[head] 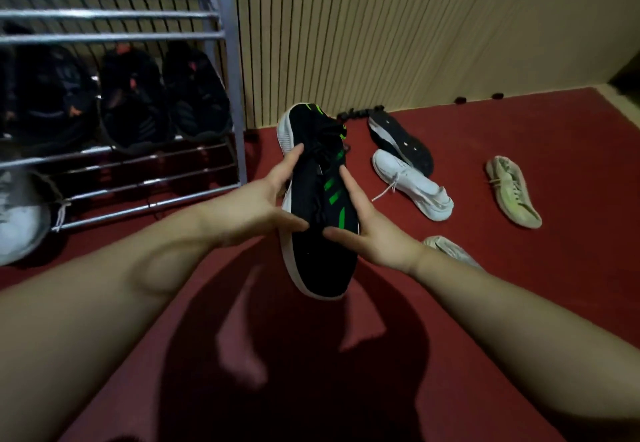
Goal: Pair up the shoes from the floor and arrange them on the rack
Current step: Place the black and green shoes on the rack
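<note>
Gripping black shoe [320, 206] steadily in left hand [258, 199] and right hand [369, 233]; targeting likely mate [400, 143] at one o'clock.

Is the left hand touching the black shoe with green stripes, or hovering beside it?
Touching. The head view shows the left hand holding the black shoe with green stripes: a fingertip lies on its laces and the thumb presses its upper.

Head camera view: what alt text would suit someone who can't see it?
The left hand and right hand hold a black shoe with green stripes above a red floor. A rack at left carries dark shoes; a white shoe and others lie at right.
</note>
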{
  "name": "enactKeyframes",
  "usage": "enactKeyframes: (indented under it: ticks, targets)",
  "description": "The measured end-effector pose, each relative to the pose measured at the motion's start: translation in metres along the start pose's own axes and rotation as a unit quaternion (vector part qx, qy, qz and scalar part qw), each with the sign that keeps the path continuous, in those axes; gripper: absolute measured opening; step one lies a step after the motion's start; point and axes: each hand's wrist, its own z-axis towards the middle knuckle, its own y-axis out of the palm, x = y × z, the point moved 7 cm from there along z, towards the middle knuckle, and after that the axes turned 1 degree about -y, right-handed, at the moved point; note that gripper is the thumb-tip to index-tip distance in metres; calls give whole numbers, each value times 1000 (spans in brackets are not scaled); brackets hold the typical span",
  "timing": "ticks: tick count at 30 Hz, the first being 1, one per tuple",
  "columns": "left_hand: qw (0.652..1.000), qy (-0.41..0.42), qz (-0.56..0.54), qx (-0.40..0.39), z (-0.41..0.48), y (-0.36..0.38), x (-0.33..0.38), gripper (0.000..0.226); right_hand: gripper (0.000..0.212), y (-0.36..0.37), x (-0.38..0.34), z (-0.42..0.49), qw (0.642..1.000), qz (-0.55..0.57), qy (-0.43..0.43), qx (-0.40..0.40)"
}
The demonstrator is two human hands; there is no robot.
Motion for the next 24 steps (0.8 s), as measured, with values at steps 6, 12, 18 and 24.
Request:
enactKeyframes:
  ticks: [6,12,18,24]
  targets:
    - [996,-55,-12,67,54,11,49,106,96,-65,17,27,996,81,-15,24]
    - [997,-77,5,30,119,19,81,107,99,-123,40,39,990,137,6,44]
    - [999,-51,-8,14,181,7,80,116,99,-159,71,77,990,124,11,61]
    - [997,-58,-53,14,255,-3,27,103,84,-176,137,111,995,72,30,63]
